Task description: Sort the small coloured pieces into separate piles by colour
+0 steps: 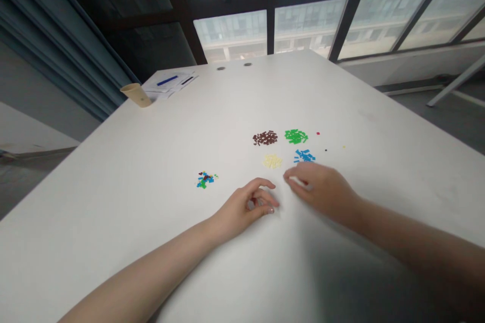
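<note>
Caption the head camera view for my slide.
Left hand and right hand over a white table near a brown pile, green pile, blue pile, cream pile and mixed pile of bricks.

The right hand (320,192) pinches a small white plastic piece (298,181), just short of a blue brick pile (304,156) and a cream brick pile (272,161). Farther ahead lie a green brick pile (296,136) and a brown brick pile (265,138). The curled left hand (242,209) rests on the white tabletop (151,212), a mixed-colour brick pile (205,179) ahead and left of it.

Bench top (151,202): white, smooth, matt laminate. Small bricks (296,136): coloured plastic, faint gloss. Paper sheets (170,84): matt white. Curtain (68,45): blue-grey cloth. Window frames (267,25): dark metal.
</note>
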`<state>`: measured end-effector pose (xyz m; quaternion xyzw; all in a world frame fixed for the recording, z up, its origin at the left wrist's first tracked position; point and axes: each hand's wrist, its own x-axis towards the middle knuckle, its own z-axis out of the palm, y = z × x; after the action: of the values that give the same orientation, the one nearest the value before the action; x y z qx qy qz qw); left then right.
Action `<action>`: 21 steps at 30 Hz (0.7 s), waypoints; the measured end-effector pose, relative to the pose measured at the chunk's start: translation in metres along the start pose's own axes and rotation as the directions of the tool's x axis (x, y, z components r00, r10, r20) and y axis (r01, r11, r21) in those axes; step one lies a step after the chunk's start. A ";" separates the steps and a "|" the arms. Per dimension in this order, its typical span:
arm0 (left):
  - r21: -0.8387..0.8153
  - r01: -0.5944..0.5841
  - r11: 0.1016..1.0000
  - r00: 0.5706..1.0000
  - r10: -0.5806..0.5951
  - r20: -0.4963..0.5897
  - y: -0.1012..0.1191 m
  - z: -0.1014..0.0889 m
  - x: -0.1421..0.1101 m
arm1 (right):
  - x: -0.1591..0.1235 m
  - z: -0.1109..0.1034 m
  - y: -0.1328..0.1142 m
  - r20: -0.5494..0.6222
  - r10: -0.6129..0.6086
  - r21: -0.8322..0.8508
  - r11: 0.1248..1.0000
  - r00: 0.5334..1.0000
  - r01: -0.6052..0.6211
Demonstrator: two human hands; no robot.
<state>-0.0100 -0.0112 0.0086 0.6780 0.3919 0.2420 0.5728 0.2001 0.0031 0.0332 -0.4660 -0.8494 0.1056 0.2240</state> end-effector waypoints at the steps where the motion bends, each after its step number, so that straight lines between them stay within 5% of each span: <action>1: 0.014 0.000 1.000 1.000 0.000 0.009 0.000 0.000 0.001 | 0.009 -0.007 0.012 -0.029 0.086 -0.023 0.996 0.996 -0.087; 4: 0.064 -0.006 0.998 0.999 0.003 0.048 -0.001 -0.001 0.001 | 0.036 -0.022 0.054 -0.089 0.322 -0.146 0.932 0.943 -0.332; 9: 0.088 -0.028 0.996 0.997 0.022 0.073 -0.004 -0.003 0.001 | 0.060 -0.015 0.098 0.027 0.537 -0.343 0.798 0.843 -0.497; 16: -0.036 -0.007 0.999 0.998 0.009 0.060 -0.009 -0.002 0.003 | 0.068 0.003 0.097 0.046 0.619 -0.373 0.739 0.784 -0.561; 21: 0.123 0.006 0.992 1.000 -0.003 -0.021 -0.005 -0.008 0.004 | 0.068 -0.009 0.096 0.053 0.601 -0.380 0.750 0.797 -0.540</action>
<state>-0.0148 -0.0030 0.0046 0.7085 0.4136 0.2232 0.5265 0.2445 0.1123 0.0228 -0.7246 -0.6864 0.0579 0.0212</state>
